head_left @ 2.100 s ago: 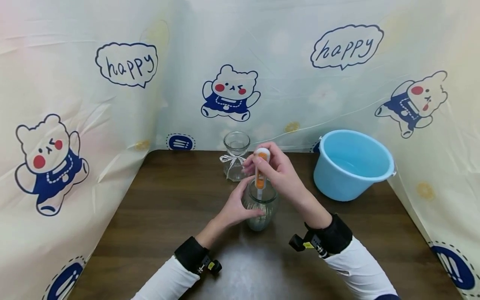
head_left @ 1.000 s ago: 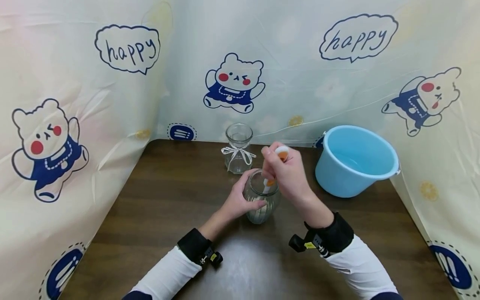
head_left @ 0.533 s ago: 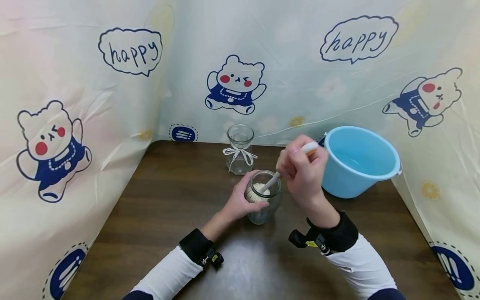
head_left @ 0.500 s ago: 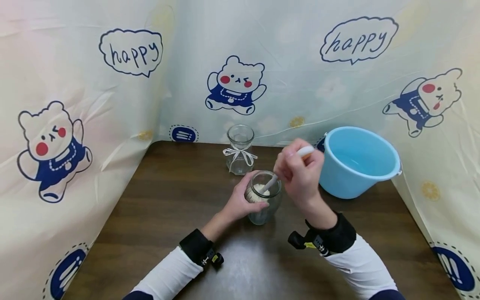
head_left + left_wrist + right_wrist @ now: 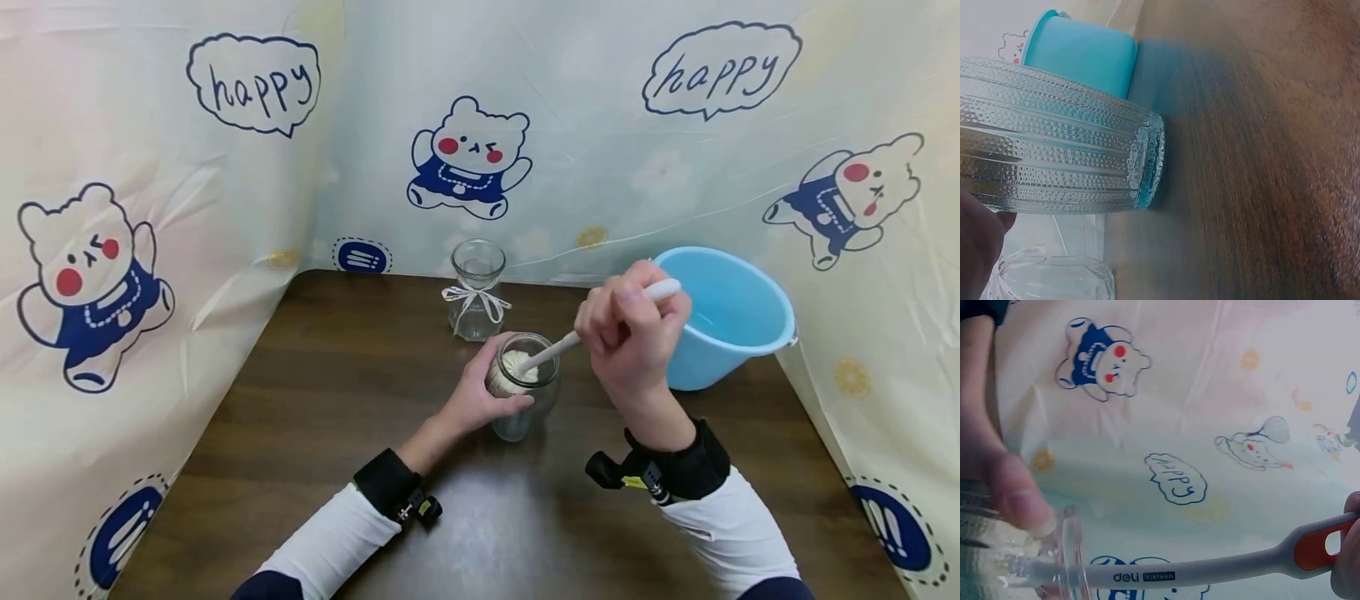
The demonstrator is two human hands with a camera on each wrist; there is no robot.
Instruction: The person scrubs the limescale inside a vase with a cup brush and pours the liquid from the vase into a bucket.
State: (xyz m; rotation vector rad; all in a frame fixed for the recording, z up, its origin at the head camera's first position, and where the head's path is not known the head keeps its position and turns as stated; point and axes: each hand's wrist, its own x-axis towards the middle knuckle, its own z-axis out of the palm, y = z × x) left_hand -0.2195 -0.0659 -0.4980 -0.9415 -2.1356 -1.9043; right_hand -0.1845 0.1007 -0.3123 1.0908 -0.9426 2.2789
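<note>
A ribbed clear glass jar (image 5: 544, 402) stands near the table's middle in the head view. My left hand (image 5: 483, 396) grips its left side, thumb across the front. My right hand (image 5: 633, 333) is curled round the handle of a bottle brush (image 5: 558, 347), to the right of and above the jar's mouth. The brush leans into the jar, its pale, rounded head inside the neck against the left wall. In the right wrist view the white and orange brush handle (image 5: 1210, 567) bears "deli" lettering. Close up in the left wrist view, the jar's dotted glass wall (image 5: 1072, 144) shows.
Behind the jar stands a second glass vase (image 5: 477, 315) with a white ribbon bow. A light blue bucket (image 5: 738, 354) is at the back right, partly behind my right hand. Printed cloth (image 5: 585, 183) rises along the back and both sides of the brown table (image 5: 337, 375).
The right hand moved right and up, tilting the brush from near upright to a strong slant and drawing its head up into the jar's neck. The left hand keeps its grip on the jar.
</note>
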